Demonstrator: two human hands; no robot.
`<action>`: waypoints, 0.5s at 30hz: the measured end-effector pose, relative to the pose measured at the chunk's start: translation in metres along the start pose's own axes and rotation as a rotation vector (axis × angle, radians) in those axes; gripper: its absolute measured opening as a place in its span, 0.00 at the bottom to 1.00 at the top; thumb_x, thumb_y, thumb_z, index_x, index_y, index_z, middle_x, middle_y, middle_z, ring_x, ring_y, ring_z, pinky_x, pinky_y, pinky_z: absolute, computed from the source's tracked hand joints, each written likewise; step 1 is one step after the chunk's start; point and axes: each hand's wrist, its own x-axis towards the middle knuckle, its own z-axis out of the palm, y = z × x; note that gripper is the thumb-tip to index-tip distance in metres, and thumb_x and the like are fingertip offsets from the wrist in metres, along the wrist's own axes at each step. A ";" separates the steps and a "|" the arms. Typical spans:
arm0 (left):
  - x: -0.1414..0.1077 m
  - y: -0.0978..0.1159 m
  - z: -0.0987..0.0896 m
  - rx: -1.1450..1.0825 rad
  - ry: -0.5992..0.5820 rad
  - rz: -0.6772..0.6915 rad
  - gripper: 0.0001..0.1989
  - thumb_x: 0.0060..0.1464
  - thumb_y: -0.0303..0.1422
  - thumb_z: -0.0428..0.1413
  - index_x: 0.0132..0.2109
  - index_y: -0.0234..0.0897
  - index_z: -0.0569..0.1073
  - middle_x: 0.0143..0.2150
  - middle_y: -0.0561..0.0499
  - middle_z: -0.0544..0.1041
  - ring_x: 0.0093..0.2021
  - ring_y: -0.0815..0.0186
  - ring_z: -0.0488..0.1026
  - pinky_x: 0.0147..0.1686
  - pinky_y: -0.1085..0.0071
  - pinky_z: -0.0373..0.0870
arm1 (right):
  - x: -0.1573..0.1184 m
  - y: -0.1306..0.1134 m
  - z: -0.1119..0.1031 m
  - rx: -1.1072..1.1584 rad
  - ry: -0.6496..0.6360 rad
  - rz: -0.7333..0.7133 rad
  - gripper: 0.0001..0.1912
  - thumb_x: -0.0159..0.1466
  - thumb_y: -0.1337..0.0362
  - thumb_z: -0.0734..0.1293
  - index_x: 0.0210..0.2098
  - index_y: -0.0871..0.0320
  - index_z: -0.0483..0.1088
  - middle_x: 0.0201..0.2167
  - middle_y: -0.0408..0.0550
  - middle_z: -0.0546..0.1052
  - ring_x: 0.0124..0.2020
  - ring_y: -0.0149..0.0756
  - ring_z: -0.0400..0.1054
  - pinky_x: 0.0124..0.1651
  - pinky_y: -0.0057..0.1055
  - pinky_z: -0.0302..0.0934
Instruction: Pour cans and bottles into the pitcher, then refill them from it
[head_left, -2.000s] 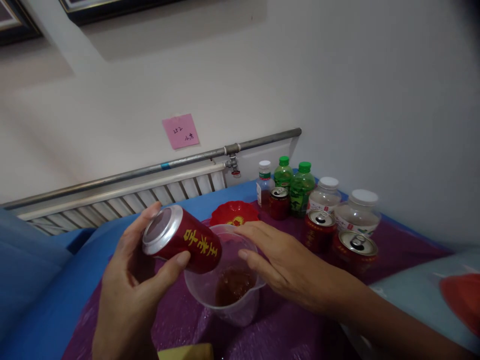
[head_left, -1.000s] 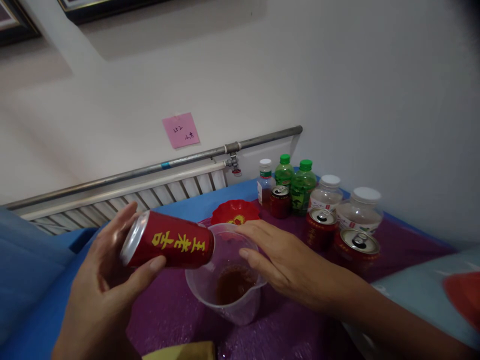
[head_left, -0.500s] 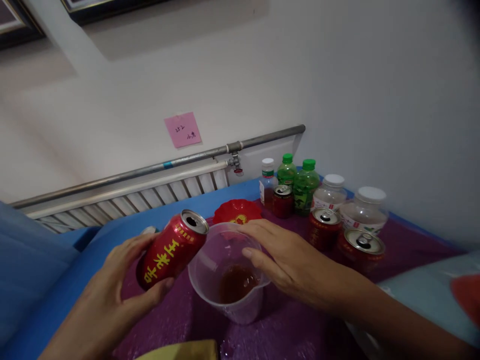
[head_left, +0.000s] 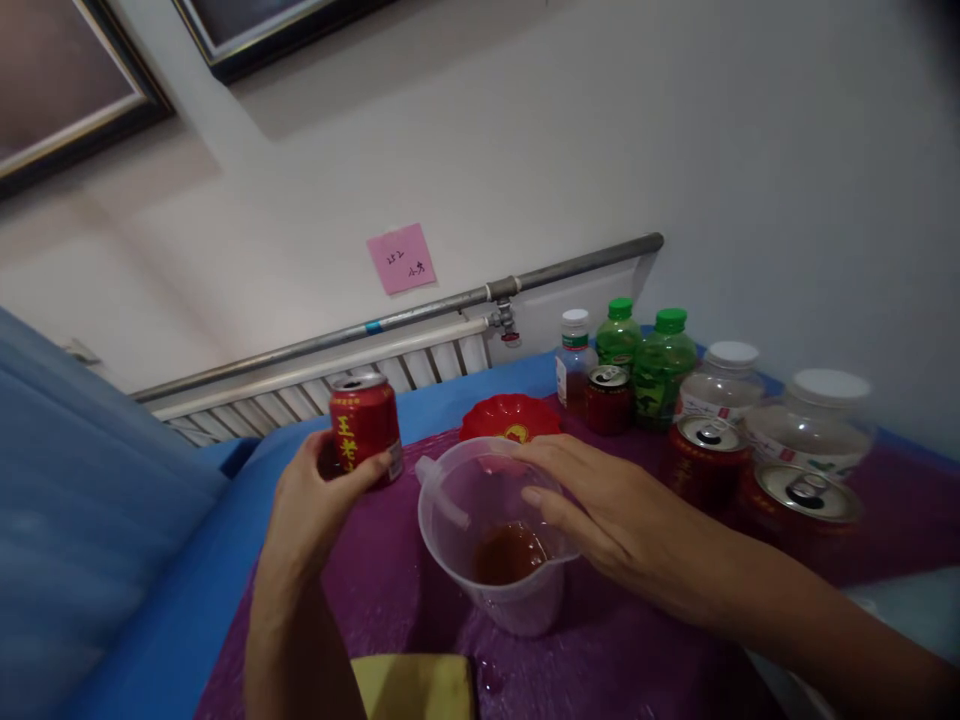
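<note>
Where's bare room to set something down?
Purple sheet between left hand and jug, above the yellow block; blue cover between curtain and left hand. Crowded: back right, beyond right hand, with cans and bottles.

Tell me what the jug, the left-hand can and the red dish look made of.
Jug: likely plastic, smooth and translucent, with purple tinting its wall.
Held can: metal, printed red, its bare rim silvery.
Red dish: glossy, probably plastic, given the sheen on its scalloped side; glazed ceramic is possible.
</note>
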 end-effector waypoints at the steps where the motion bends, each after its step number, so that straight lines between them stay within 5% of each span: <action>1: 0.005 0.000 0.000 -0.027 0.071 -0.012 0.30 0.35 0.50 0.64 0.44 0.35 0.75 0.39 0.46 0.80 0.41 0.52 0.76 0.44 0.56 0.69 | 0.000 0.001 0.001 0.008 0.002 -0.012 0.13 0.71 0.61 0.58 0.51 0.53 0.69 0.48 0.49 0.75 0.48 0.39 0.69 0.52 0.39 0.64; 5: 0.026 -0.016 -0.005 -0.093 0.331 -0.055 0.33 0.33 0.49 0.66 0.45 0.33 0.75 0.41 0.44 0.80 0.44 0.52 0.76 0.46 0.56 0.70 | 0.001 0.005 0.003 0.021 0.019 -0.078 0.14 0.71 0.61 0.58 0.51 0.53 0.69 0.46 0.49 0.76 0.49 0.40 0.69 0.53 0.41 0.64; 9: 0.034 -0.062 0.003 -0.080 0.481 -0.171 0.37 0.34 0.49 0.66 0.49 0.30 0.73 0.45 0.42 0.78 0.46 0.50 0.75 0.48 0.54 0.70 | 0.002 0.008 0.005 0.010 0.037 -0.090 0.16 0.70 0.62 0.58 0.54 0.53 0.69 0.46 0.50 0.76 0.48 0.41 0.70 0.52 0.41 0.65; 15: 0.026 -0.146 0.040 -0.036 0.438 -0.307 0.23 0.48 0.43 0.63 0.45 0.30 0.73 0.40 0.44 0.77 0.41 0.57 0.75 0.43 0.55 0.73 | 0.003 0.008 0.006 0.012 0.020 -0.077 0.17 0.70 0.61 0.56 0.54 0.55 0.69 0.47 0.52 0.77 0.48 0.42 0.70 0.52 0.43 0.66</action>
